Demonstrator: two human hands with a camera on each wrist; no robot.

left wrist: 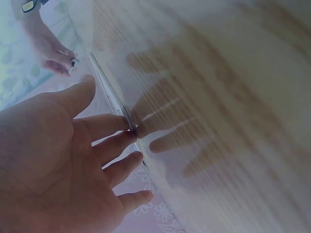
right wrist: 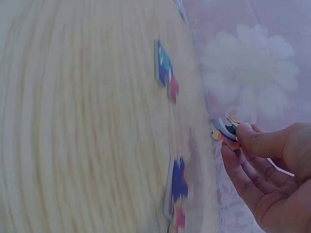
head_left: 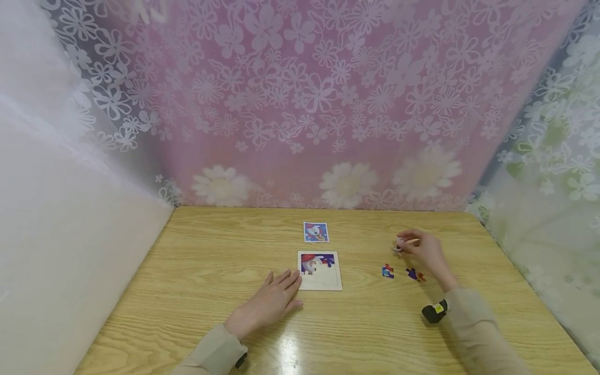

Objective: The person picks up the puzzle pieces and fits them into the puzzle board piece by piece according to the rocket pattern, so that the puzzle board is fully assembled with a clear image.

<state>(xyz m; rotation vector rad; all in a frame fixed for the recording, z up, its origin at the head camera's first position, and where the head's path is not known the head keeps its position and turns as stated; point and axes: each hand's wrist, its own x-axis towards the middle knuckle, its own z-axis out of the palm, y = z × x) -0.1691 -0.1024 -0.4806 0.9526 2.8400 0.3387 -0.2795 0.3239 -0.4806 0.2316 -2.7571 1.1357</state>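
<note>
My right hand (head_left: 425, 251) pinches a jigsaw piece (right wrist: 225, 130) between thumb and fingers, raised at the right side of the table. The piece has grey, orange and pink parts. Flat on the tabletop, my left hand (head_left: 274, 299) has its straight fingers spread, the fingertips (left wrist: 130, 135) right at the left edge of the puzzle board (head_left: 323, 283). That white square board carries joined pieces along its top and left, with a bare lower right area. Two loose jigsaw groups lie near the right hand: a blue and red piece (head_left: 387, 271) and purple and orange pieces (head_left: 415, 274).
Behind the board lies a small picture card (head_left: 316, 232) showing a white character on blue. The wooden table (head_left: 225, 250) ends at a pink floral backdrop (head_left: 281, 104), with a pale panel (head_left: 70, 208) at left and a floral one (head_left: 553, 172) at right.
</note>
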